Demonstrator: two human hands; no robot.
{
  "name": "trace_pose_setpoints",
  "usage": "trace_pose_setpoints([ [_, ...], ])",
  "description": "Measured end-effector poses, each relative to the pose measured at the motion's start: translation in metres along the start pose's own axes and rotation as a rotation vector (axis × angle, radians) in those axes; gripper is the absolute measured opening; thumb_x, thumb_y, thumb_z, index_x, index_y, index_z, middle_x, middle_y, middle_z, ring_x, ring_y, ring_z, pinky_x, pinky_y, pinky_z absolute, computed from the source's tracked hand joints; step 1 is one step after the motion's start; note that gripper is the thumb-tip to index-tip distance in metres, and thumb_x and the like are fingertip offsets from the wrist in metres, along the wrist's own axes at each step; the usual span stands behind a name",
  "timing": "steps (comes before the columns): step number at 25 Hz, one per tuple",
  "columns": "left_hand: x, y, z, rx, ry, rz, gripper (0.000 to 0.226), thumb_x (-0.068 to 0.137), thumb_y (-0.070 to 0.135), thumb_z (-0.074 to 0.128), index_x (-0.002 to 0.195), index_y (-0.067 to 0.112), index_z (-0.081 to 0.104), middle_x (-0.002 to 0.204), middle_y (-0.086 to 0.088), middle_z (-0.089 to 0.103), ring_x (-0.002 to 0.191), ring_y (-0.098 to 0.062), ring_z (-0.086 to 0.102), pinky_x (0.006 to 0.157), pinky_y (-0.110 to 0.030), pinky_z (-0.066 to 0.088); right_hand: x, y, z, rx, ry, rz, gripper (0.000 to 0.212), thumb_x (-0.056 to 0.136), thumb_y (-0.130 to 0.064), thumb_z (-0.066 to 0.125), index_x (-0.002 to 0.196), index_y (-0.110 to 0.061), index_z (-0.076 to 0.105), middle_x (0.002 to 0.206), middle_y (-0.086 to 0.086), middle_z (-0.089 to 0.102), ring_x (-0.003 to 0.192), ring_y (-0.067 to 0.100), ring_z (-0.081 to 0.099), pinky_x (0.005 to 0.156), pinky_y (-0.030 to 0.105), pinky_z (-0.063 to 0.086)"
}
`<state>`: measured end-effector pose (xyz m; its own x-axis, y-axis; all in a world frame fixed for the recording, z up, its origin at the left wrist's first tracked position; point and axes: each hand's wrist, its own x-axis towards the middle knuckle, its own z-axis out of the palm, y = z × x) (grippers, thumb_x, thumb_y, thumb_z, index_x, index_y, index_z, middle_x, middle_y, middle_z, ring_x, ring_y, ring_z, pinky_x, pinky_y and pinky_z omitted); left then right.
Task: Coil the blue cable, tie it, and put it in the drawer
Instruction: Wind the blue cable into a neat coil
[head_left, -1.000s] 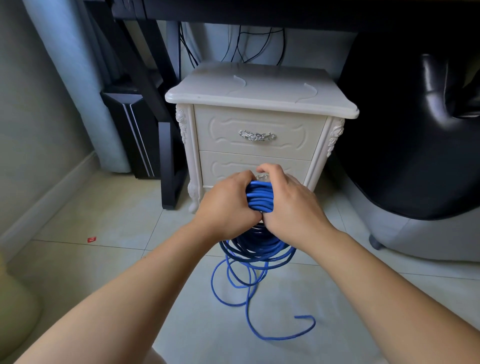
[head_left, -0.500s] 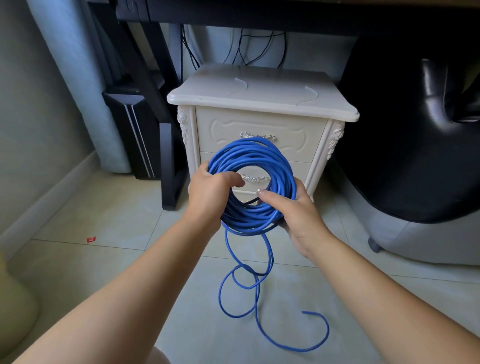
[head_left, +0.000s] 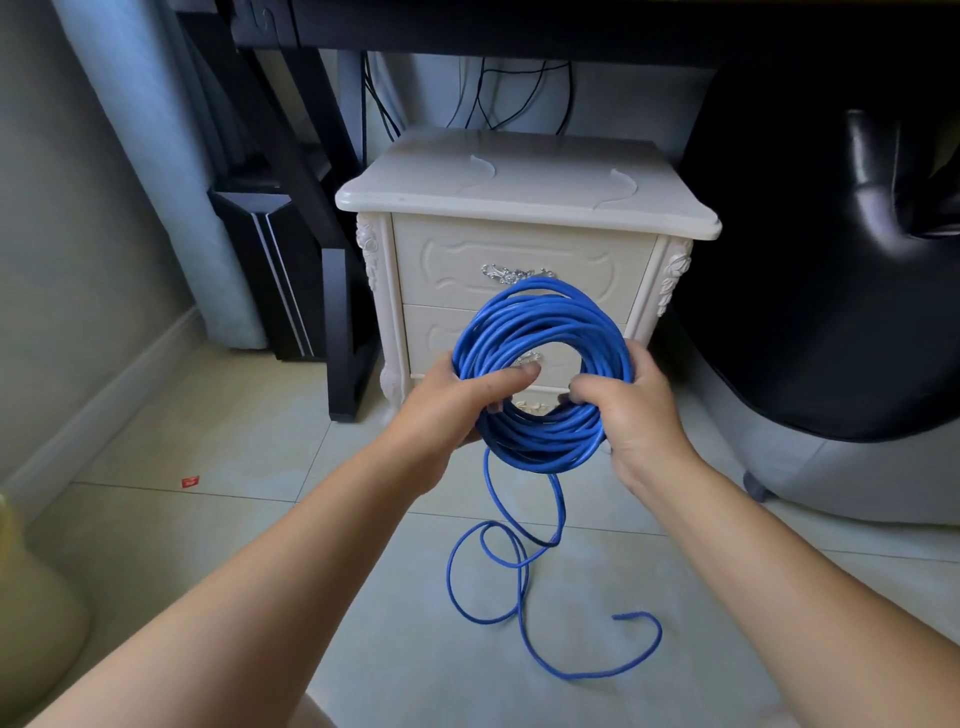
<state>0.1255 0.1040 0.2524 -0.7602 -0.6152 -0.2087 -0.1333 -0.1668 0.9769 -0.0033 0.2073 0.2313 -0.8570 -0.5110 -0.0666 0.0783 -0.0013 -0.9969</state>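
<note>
A blue cable (head_left: 540, 332) is wound into a round coil of several loops, held upright in front of a cream nightstand (head_left: 519, 187). My left hand (head_left: 447, 405) grips the coil's left side, thumb laid across the loops. My right hand (head_left: 634, 410) grips the lower right side with fingers curled through the middle. A loose tail of the cable (head_left: 519, 582) hangs from the coil's bottom and lies in loops on the floor tiles, its end curling to the right. The upper drawer (head_left: 467, 260) and the lower drawer (head_left: 431, 338) are both closed; the coil partly hides the lower handle.
A black desk leg (head_left: 343, 322) and a dark computer case (head_left: 270, 280) stand left of the nightstand. A black leather chair (head_left: 831, 260) fills the right side. Black wires (head_left: 493, 88) hang behind the nightstand. A small red scrap (head_left: 190, 482) lies on the floor at left.
The coil went from bunched between both hands to an open ring held up. My right hand shifted from the bottom to the coil's right side; more tail lies on the floor.
</note>
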Motion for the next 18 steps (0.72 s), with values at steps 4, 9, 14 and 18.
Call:
trace_pose_setpoints([
  [4, 0.004, 0.004, -0.008, 0.162, -0.030, 0.129, 0.075, 0.074, 0.028, 0.084, 0.137, 0.030, 0.045, 0.105, 0.013, 0.065, 0.090, -0.007, 0.067, 0.085, -0.023, 0.056, 0.001, -0.009, -0.006, -0.230, -0.008, -0.136, 0.038, 0.068, 0.005, 0.064, 0.090, -0.026, 0.061, 0.075, -0.006, 0.062, 0.071, 0.018, 0.060, 0.067, 0.035, 0.051],
  [9, 0.006, -0.005, -0.007, 0.845, -0.029, 0.516, 0.097, 0.068, 0.028, 0.084, 0.149, 0.034, 0.031, 0.140, 0.007, 0.042, 0.126, -0.005, 0.041, 0.104, -0.017, 0.032, -0.012, -0.008, -0.005, -0.822, -0.150, -0.435, 0.043, 0.063, -0.014, 0.064, 0.103, -0.030, 0.059, 0.089, -0.008, 0.067, 0.084, 0.021, 0.062, 0.075, 0.037, 0.051],
  [14, 0.010, -0.014, 0.005, 0.983, 0.118, 0.421, 0.039, 0.069, 0.018, 0.070, 0.104, 0.021, 0.052, 0.090, 0.004, 0.057, 0.080, -0.019, 0.056, 0.065, -0.030, 0.044, -0.018, -0.007, -0.001, -0.915, -0.226, -0.572, 0.046, 0.069, -0.007, 0.064, 0.112, -0.025, 0.062, 0.100, -0.009, 0.063, 0.090, 0.018, 0.057, 0.078, 0.037, 0.049],
  [18, 0.012, -0.010, 0.005, 0.814, 0.137, 0.388, 0.029, 0.064, 0.013, 0.071, 0.082, 0.016, 0.048, 0.070, 0.004, 0.056, 0.063, -0.019, 0.053, 0.056, -0.032, 0.043, -0.013, -0.011, -0.004, -0.840, -0.282, -0.502, 0.048, 0.071, -0.010, 0.068, 0.113, -0.030, 0.059, 0.100, -0.017, 0.058, 0.090, 0.009, 0.055, 0.077, 0.025, 0.045],
])
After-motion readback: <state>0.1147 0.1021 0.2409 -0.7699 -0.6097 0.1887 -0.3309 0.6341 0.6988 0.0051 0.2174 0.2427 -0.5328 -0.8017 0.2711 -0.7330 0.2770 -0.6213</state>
